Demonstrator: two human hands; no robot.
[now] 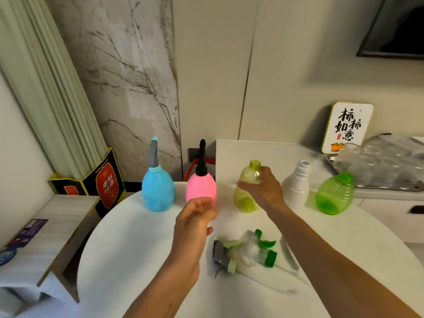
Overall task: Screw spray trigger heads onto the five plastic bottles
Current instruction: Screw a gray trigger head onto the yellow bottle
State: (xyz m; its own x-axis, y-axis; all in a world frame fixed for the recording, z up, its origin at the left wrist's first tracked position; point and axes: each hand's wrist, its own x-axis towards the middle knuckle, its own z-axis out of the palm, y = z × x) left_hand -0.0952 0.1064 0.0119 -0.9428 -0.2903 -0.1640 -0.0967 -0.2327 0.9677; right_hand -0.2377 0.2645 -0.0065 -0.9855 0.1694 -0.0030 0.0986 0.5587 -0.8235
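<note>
1. The round white worktop (137, 249) holds 5 bottles in a row along its far side, from 11 o'clock to 2 o'clock. The blue bottle (157, 191) and the pink bottle (201, 188) already have heads on. 3 are still bare, so most of the job is left.
2. The right hand (263, 189) is wrapped tight around the yellow-green bottle (246, 191) at 12 o'clock. This bottle looks thin and empty. A hard squeeze could dent it, or a fast pull could knock the pink bottle just beside it.
3. The white bottle (297, 191) at 1 o'clock is tall and thin. The right arm could bump it over.
4. The green bottle (333, 196) at 2 o'clock sits near the edge and could roll off.
5. The left hand (195, 223) is loose, fingers a little apart, holding nothing. It floats near the pink bottle and could tip it.
6. The loose spray heads (243, 251) lie in a heap at 5 o'clock. Their thin tubes could tangle, or the wrong head could get picked.
</note>
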